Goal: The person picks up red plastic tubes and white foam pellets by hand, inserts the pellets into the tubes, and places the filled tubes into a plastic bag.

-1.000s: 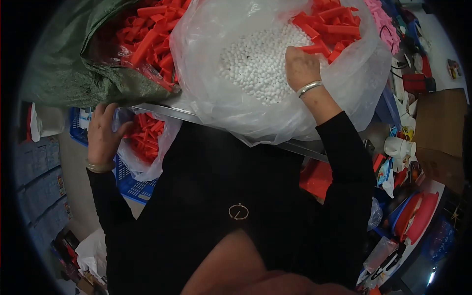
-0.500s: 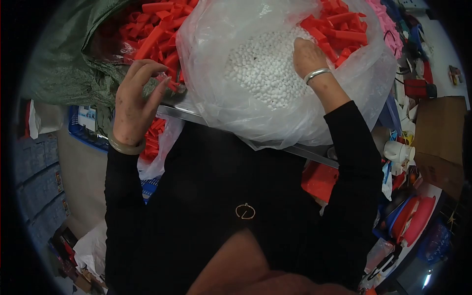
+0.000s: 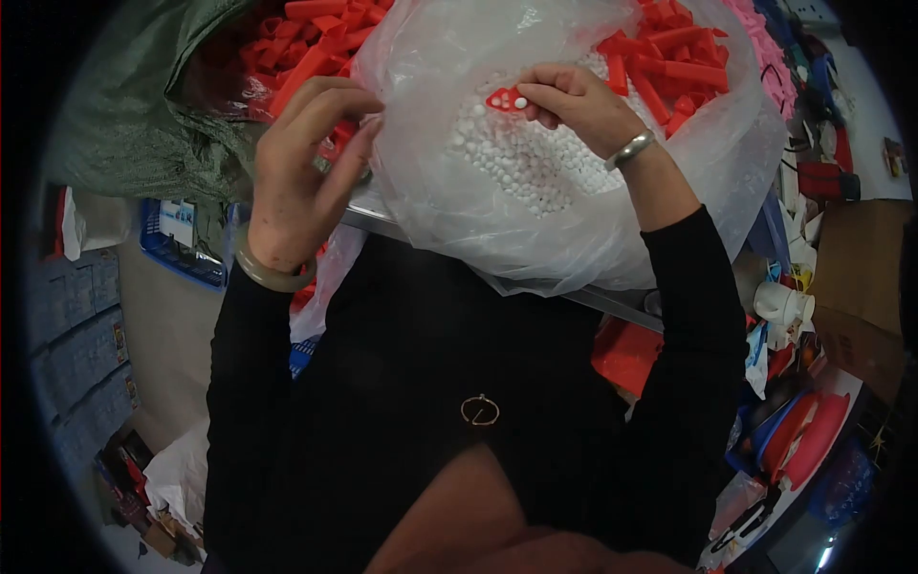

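Note:
My right hand [image 3: 583, 110] is closed, pinching a small red plastic piece [image 3: 499, 99] that has several white beads in it. Below it lies a heap of small white beads [image 3: 521, 167] inside a large clear plastic bag [image 3: 430, 206]. My left hand [image 3: 304, 163] is raised at the bag's left side, its fingers curled toward the thumb. What sits between those fingertips, if anything, is too small to make out. Red plastic pieces [image 3: 674, 67] lie in the bag's far right part. More red pieces [image 3: 311, 53] fill a green woven sack [image 3: 124, 105] at left.
The bag rests on a metal-edged table [image 3: 378, 222] against my body. On the floor at left are a blue basket [image 3: 182, 258] and stacked grey boxes [image 3: 81, 316]. To the right stand a cardboard box [image 3: 861, 268], a white jug [image 3: 776, 301] and mixed clutter.
My right hand has risen out of the beads and moved left, bringing the small red piece with beads into sight. My left hand has shifted right, toward the bag's edge.

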A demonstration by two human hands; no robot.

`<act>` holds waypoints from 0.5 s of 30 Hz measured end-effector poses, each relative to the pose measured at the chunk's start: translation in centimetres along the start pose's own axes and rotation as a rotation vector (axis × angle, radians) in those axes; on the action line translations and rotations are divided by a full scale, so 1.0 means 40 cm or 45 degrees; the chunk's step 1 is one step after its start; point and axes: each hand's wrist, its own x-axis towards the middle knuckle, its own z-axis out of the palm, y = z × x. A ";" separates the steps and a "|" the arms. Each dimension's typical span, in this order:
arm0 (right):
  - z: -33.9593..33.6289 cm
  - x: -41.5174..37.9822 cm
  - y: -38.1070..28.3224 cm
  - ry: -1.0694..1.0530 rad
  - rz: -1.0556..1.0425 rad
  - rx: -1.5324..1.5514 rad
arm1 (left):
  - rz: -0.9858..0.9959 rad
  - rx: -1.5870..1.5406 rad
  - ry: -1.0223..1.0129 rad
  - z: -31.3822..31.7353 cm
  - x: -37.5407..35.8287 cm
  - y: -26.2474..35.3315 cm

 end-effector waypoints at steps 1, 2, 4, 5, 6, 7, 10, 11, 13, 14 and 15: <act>-0.015 -0.015 -0.006 -0.023 -0.022 0.097 | 0.065 -0.106 -0.019 0.019 0.012 0.015; -0.027 -0.035 -0.018 -0.019 -0.024 0.093 | 0.132 -0.211 -0.039 0.039 0.025 0.029; -0.041 -0.075 -0.048 -0.071 -0.073 0.215 | 0.127 -0.312 -0.098 0.100 0.039 0.048; -0.043 -0.091 -0.059 -0.065 -0.075 0.213 | 0.139 -0.371 -0.081 0.135 0.052 0.060; -0.044 -0.106 -0.070 -0.081 -0.106 0.194 | 0.152 -0.429 -0.064 0.168 0.062 0.068; -0.046 -0.122 -0.078 -0.095 -0.139 0.176 | 0.161 -0.429 -0.065 0.207 0.068 0.068; -0.045 -0.156 -0.096 -0.056 -0.137 0.132 | 0.147 -0.528 -0.082 0.289 0.076 0.049; -0.045 -0.163 -0.099 -0.047 -0.141 0.131 | 0.107 -0.617 -0.216 0.301 0.080 0.046; -0.044 -0.175 -0.102 0.007 -0.113 -0.013 | 0.074 -0.706 -0.360 0.320 0.081 0.047; -0.039 -0.182 -0.105 0.017 -0.114 -0.011 | 0.061 -0.634 -0.390 0.326 0.078 0.047; -0.030 -0.187 -0.108 0.123 -0.081 -0.143 | 0.046 -0.561 -0.421 0.333 0.074 0.047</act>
